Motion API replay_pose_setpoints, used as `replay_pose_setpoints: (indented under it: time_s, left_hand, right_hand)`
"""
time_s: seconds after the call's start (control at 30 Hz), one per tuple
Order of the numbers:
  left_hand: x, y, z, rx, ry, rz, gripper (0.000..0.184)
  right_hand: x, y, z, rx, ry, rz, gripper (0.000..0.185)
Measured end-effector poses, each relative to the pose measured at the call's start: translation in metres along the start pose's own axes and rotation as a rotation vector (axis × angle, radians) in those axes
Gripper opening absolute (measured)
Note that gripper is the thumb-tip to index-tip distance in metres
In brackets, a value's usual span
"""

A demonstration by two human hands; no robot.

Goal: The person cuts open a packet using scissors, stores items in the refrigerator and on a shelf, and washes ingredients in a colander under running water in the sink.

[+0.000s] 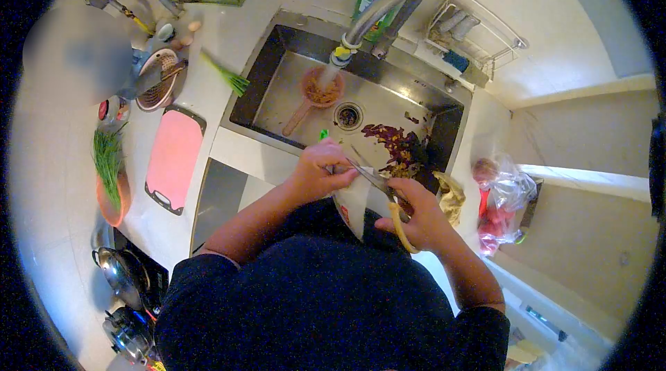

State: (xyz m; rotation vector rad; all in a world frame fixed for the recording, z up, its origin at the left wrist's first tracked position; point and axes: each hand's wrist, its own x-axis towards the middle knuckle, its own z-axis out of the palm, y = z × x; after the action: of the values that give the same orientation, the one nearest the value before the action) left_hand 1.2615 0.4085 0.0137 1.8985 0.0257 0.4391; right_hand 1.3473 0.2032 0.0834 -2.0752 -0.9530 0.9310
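Note:
My right hand (pixel 415 215) is closed round the yellow handles of a pair of scissors (pixel 374 180). The open blades point up and left toward my left hand (pixel 320 171). That hand is closed, its fingers pinching the upper edge of a white bag (pixel 351 206) with red print, which hangs in front of my body. A small bright green piece (pixel 324 134) shows just above my left fingers; what it belongs to is unclear. Beyond my hands is the steel sink (pixel 291 121). In it, a pink strainer (pixel 322 88) with light brown bits sits under the faucet (pixel 378 14), where water appears to run.
Dark red and yellowish scraps (pixel 399 149) lie right of the drain. Left of the sink are a pink cutting board (pixel 173 159), a green onion piece (pixel 227 75) and a basket (pixel 159 83) with a knife across it. Pots (pixel 119 277) stand lower left; plastic bags (pixel 506 187) are right.

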Motion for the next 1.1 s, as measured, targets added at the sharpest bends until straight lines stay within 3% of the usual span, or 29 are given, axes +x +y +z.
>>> replay_pose_setpoints:
  time_s: [0.2, 0.3, 0.6, 0.8, 0.9, 1.1]
  left_hand:
    - [0.003, -0.008, -0.007, -0.052, -0.008, 0.076, 0.010]
    - [0.003, -0.007, -0.009, -0.060, -0.039, 0.089, 0.009]
    - [0.002, -0.002, -0.006, -0.142, -0.120, 0.098, 0.009]
    - [0.000, 0.003, -0.005, -0.157, -0.101, 0.094, 0.009]
    - [-0.001, 0.001, -0.003, -0.147, -0.097, 0.089, 0.009]
    - [-0.003, 0.005, 0.003, -0.187, -0.057, 0.051, 0.009]
  right_hand:
    - [0.001, -0.001, 0.009, 0.025, 0.033, -0.005, 0.064]
    - [0.000, -0.005, 0.010, 0.112, -0.021, 0.131, 0.060]
    - [-0.002, -0.004, 0.007, 0.110, -0.102, 0.042, 0.071]
    - [-0.004, -0.016, -0.002, 0.066, -0.111, 0.079, 0.065]
    - [-0.004, -0.014, -0.003, 0.026, -0.085, -0.007, 0.059]
    - [-0.007, -0.018, -0.007, 0.115, -0.135, 0.136, 0.055]
